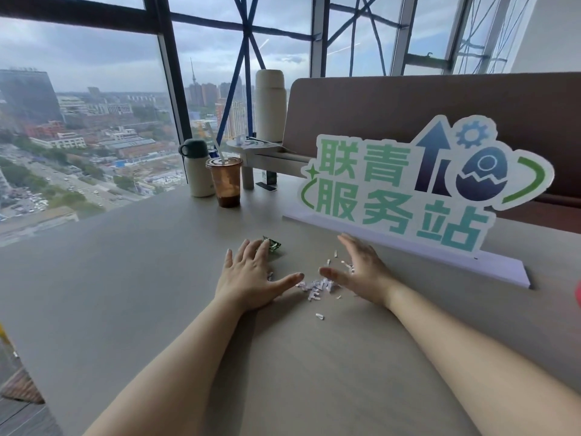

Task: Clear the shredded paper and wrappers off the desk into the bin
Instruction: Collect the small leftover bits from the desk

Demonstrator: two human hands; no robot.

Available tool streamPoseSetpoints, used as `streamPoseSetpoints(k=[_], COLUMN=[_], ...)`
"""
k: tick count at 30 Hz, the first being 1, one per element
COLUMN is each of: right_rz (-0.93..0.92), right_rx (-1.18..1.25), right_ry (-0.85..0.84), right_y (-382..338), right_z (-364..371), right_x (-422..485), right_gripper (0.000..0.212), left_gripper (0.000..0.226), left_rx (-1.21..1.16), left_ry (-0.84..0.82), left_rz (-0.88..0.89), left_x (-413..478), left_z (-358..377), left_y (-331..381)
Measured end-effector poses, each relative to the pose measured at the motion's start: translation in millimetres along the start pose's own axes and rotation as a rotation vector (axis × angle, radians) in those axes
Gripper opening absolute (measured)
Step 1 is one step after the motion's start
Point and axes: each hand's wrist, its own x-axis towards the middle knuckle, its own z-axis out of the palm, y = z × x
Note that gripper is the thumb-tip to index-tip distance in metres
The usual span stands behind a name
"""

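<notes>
A small heap of white shredded paper [316, 286] lies on the grey desk [132, 278], between my two hands. My left hand [251, 275] rests flat on the desk to the left of the heap, fingers spread. Its fingertips touch a green crumpled wrapper [273, 243]. My right hand [358, 269] stands on its edge to the right of the heap, palm facing left, fingers apart. A few loose scraps [319, 316] lie nearer to me. No bin is in view.
A large cut-out sign [408, 190] on a white base stands at the right. Behind it is a brown partition [408, 102]. At the back stand an iced coffee cup [224, 180], a white flask [196, 168], a tall cream bottle [270, 105] and a small stand.
</notes>
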Motion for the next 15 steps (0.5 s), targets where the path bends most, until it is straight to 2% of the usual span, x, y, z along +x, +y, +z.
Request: streamPoseSetpoints(k=[2, 4, 6, 11, 15], right_rz=[0.119, 0.213, 0.230, 0.040, -0.116], right_rx=[0.026, -0.014, -0.120, -0.163, -0.192], right_ry=[0.044, -0.013, -0.100, -0.241, -0.277], right_y=[4, 1, -3, -16, -31], right_z=[4, 6, 7, 1, 7], right_x=[10, 17, 19, 3, -12], right_gripper=[0.121, 0.109, 0.104, 0.110, 0.099], left_gripper=[0.114, 0.113, 0.115, 0.116, 0.093], left_rx=[-0.022, -0.032, -0.031, -0.050, -0.047], left_ry=[0.010, 0.004, -0.012, -0.048, -0.011], left_rz=[-0.010, -0.027, -0.035, -0.030, 0.012], left_x=[0, 0, 1, 2, 0], left_z=[1, 2, 2, 1, -2], left_y=[-2, -3, -2, 0, 0])
